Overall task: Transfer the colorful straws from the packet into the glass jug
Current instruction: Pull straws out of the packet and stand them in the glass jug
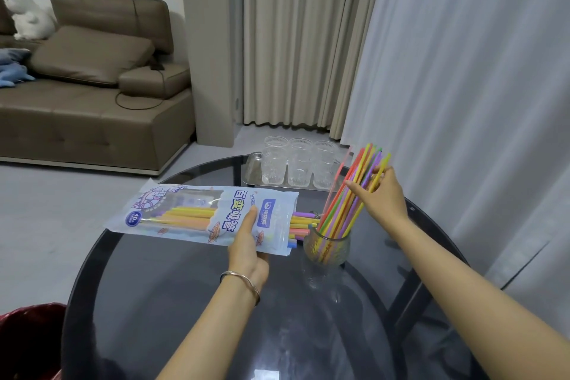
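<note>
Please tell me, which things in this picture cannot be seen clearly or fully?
- Straws left in the packet, head view: printed film covers most, count unclear.
- Glass jug: its base blends into the dark glass table.
- Right hand grip: the thin straws cover its fingers.
- Left hand: its fingers lie under the packet.
- Red object: cut off by the bottom-left edge.
- Packet's small print: too small to read.

Straw packet [197, 214] flat, mouth open toward glass jug [326, 248]; colorful straws [348, 197] upright in jug, more protruding from packet.
</note>
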The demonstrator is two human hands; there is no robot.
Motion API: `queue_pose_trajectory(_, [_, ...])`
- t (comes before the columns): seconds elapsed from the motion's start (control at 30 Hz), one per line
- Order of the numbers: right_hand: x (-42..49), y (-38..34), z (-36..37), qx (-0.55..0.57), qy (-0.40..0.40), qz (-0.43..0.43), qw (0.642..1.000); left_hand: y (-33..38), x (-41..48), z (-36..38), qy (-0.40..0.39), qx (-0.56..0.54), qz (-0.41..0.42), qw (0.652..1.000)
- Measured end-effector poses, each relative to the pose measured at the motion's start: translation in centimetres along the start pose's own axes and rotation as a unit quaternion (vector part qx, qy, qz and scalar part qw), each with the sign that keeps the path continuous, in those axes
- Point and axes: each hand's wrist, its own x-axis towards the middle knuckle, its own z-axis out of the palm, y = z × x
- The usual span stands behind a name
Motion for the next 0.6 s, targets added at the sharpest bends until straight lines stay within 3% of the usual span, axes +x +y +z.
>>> queue_pose_trajectory(0.23, [-4.2, -1.5, -0.4, 0.106, 0.056, 0.039, 0.992, 0.1, -1.4, 0.3, -0.016, -0.008, 0.007, 1.0])
queue_pose_trajectory(0.43, [-11.0, -5.3, 2.1, 0.248, -0.093, 0.027, 0.964, -0.1, -2.9, 0.2, -0.031, 0.002, 0.011, 0.999])
queue_pose_trajectory(0.6, [-12.9, -6.4, 3.0, 0.255, -0.117, -0.027, 0.959, 0.1, -3.6, 0.1, -0.037, 0.019, 0.018, 0.999])
